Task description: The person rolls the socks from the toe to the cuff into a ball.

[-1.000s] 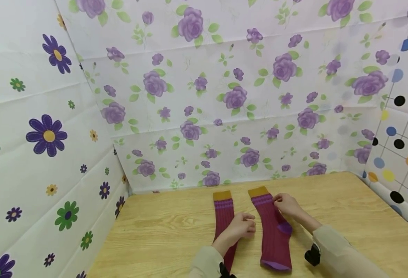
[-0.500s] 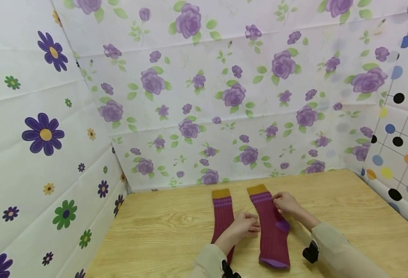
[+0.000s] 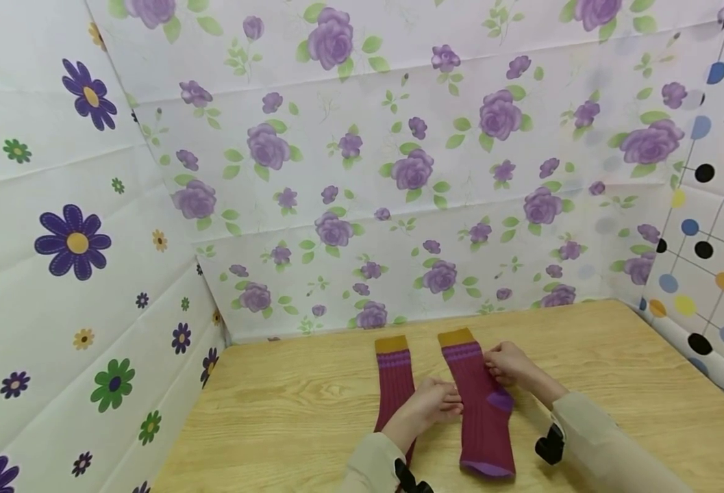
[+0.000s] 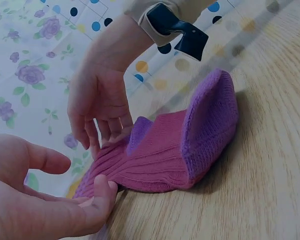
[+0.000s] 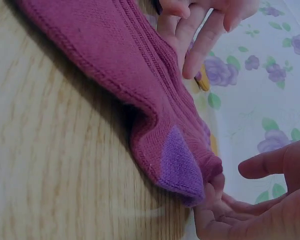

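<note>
Left hand (image 3: 429,404) has shifted rightward, touching the right sock's (image 3: 481,414) edge; my right hand (image 3: 512,365) touches its opposite edge. Both thumbs (image 4: 49,160) spread from fingers (image 4: 101,202).

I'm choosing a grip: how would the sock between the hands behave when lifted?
The sock would probably flop: its knit wrinkles near the purple heel. Ribbed texture should resist slipping; lying mostly flat, it's unlikely to roll.

- A maroon, purple-heeled sock (image 5: 110,55) is laid on the worktop (image 5: 50,150).
- Its edge is touched by the right grip (image 5: 265,210).
- The left grip (image 5: 202,20) is seen just beside it.
</note>
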A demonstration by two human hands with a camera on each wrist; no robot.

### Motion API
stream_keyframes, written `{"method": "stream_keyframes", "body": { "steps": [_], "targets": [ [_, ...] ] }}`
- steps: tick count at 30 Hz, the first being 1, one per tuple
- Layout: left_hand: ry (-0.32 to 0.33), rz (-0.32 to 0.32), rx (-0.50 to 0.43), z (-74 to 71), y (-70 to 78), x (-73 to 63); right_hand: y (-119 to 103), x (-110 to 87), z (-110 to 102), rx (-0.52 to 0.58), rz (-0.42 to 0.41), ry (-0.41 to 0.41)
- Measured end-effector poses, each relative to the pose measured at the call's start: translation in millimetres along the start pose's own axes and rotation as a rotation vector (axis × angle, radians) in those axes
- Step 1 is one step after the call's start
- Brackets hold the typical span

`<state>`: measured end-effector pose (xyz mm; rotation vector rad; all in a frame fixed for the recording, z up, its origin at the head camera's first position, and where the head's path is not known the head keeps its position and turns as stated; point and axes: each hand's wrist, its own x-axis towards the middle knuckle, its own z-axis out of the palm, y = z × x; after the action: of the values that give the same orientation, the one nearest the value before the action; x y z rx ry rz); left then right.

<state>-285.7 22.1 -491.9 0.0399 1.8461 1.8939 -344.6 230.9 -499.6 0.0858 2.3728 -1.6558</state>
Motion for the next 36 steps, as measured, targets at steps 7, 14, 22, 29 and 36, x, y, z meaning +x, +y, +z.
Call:
{"method": "stream_keyframes", "body": {
  "steps": [7, 14, 22, 29, 36],
  "targets": [
    [0.020, -0.022, 0.006, 2.4, -0.1, -0.4, 5, 8.8, 2, 0.004, -0.001, -0.023],
    [0.028, -0.021, 0.019, 6.4, -2.9, 2.6, 8, 9.9, 5, -0.031, -0.040, -0.014],
    [0.033, -0.027, 0.041, 12.3, -5.3, 2.5, 7, 5.3, 9, -0.047, -0.052, -0.011],
    [0.039, -0.019, 0.101, 14.8, -5.4, 1.2, 7, 3.4, 10, -0.050, -0.051, -0.008],
    [0.042, -0.046, 0.107, 16.6, -8.2, 0.7, 8, 5.3, 10, 0.028, -0.024, -0.024]
  ]
}}
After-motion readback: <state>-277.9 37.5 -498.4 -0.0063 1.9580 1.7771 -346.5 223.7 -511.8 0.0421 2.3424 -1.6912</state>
